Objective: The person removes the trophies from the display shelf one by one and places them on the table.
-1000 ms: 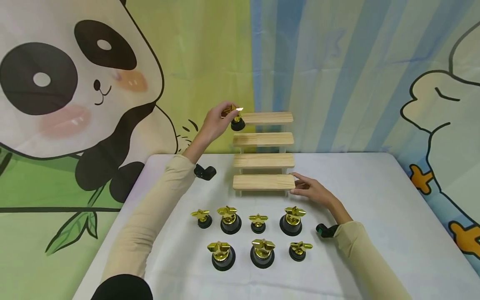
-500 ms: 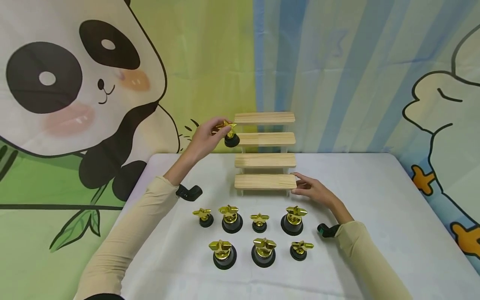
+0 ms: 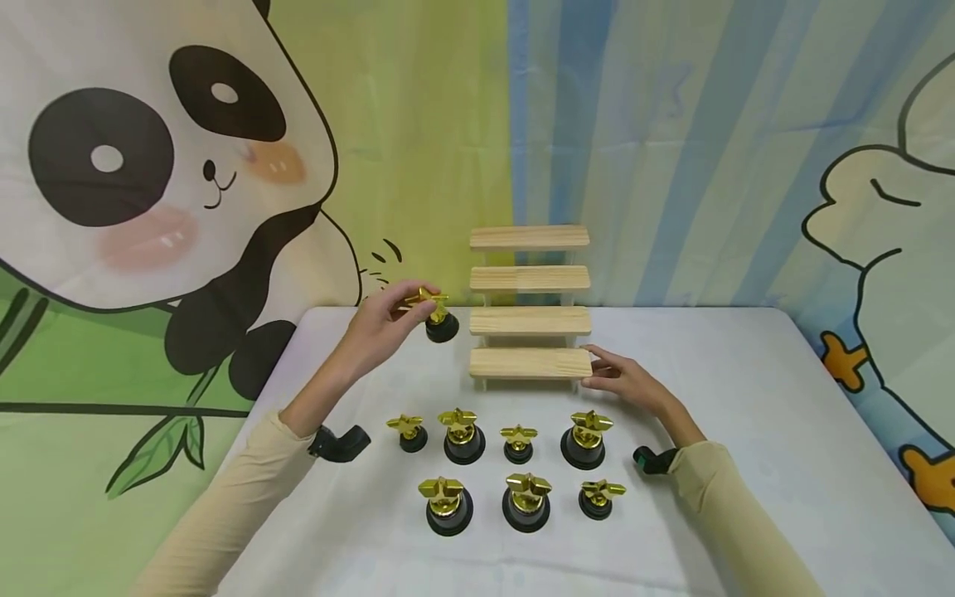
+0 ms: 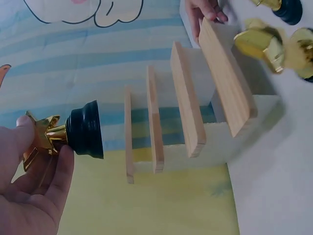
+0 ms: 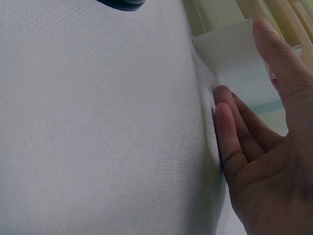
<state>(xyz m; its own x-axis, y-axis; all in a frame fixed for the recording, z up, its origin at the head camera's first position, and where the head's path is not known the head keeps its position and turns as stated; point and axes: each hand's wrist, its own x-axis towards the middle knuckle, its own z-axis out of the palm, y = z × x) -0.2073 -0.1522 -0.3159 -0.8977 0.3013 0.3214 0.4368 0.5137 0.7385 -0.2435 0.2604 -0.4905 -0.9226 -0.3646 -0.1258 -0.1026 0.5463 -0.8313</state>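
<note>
Closest in, seven little gold star trophies (image 3: 515,468) sit in two rows on the tabletop (image 3: 746,431). Just past them the right hand (image 3: 622,381) rests flat-fingered against the right end of the wooden step shelf (image 3: 530,362). The left hand (image 3: 380,327) pinches another star trophy (image 3: 436,319) by its gold top, in the air just left of the shelf's second step, black base pointing at the steps, whose boards run left to right. No readable writing anywhere.

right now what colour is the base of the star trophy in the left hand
Black, under a gold star trophy held by the left hand; clearest in the left wrist view.
</note>
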